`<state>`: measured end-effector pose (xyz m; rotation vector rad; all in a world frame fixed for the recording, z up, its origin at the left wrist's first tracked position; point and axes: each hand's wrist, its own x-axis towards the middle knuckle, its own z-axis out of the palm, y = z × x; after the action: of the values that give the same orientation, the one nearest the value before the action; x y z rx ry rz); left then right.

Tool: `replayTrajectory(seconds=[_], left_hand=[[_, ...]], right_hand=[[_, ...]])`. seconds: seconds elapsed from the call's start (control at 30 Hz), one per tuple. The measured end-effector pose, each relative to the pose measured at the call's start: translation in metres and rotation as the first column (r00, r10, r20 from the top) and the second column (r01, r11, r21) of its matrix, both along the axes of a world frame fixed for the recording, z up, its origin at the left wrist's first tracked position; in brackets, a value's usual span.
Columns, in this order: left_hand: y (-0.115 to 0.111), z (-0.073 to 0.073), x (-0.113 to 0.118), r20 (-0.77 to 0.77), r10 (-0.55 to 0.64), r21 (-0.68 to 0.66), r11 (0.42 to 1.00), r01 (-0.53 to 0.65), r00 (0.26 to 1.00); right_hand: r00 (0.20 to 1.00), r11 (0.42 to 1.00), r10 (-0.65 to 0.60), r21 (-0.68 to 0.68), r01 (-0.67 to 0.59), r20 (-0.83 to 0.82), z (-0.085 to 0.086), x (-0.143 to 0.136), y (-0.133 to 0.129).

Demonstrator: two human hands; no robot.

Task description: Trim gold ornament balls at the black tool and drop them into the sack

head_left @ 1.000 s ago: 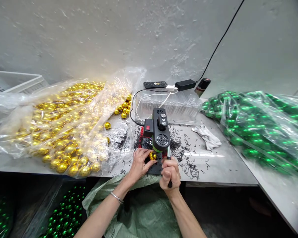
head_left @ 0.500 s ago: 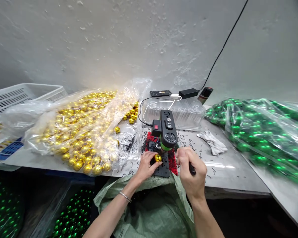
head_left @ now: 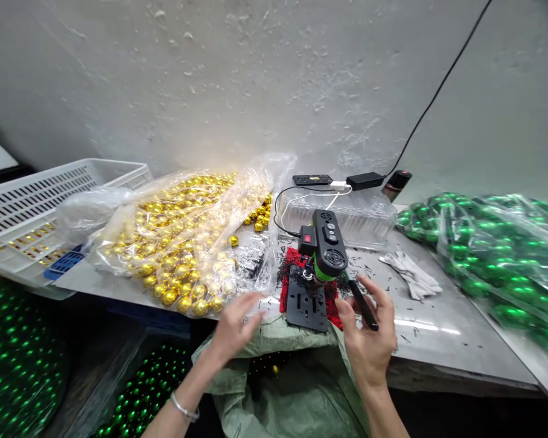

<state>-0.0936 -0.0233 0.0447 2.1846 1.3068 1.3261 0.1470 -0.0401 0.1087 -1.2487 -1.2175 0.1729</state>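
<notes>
A small black press machine [head_left: 329,243] with a green band stands on a red mat [head_left: 285,292] amid black scraps. Nothing lies on the slotted front of its black base plate [head_left: 305,307]. My left hand [head_left: 237,322], somewhat blurred, is left of the plate with fingers apart and holds nothing. Beside the machine's black lever [head_left: 364,307], my right hand [head_left: 369,331] has its fingers spread around the handle without a closed grip. Below the table edge, a small gold ball [head_left: 275,369] shows over the open green sack [head_left: 296,395].
Gold balls in a clear bag [head_left: 173,249] lie left, near a white basket [head_left: 91,176]. Behind the machine are clear plastic trays [head_left: 347,213] and a black adapter [head_left: 365,180]. A white glove [head_left: 411,274] and bagged green balls [head_left: 506,255] lie right.
My left hand has let go of the gold ball and moved left off the plate. My right hand has opened from its grip on the lever. The view has shifted left.
</notes>
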Motion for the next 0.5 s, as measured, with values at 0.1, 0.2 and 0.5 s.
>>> replayTrajectory(seconds=[0.1,0.2,0.5], left_hand=[[0.045,0.027,-0.060,0.052,0.561,0.142,0.815,-0.562,0.826],[0.079,0.056,-0.126,0.033,0.872,0.081,0.485,-0.871,0.489],[0.143,0.073,-0.267,-0.028,0.951,-0.418,0.269,-0.868,0.309]], right_hand=[[0.997,0.980,-0.042,-0.195,0.028,-0.067,-0.018,-0.011,-0.018],[0.971,0.937,0.235,-0.274,-0.215,0.043,-0.031,-0.038,-0.030],[0.824,0.731,0.563,-0.504,-0.459,0.067,-0.019,-0.173,0.106]])
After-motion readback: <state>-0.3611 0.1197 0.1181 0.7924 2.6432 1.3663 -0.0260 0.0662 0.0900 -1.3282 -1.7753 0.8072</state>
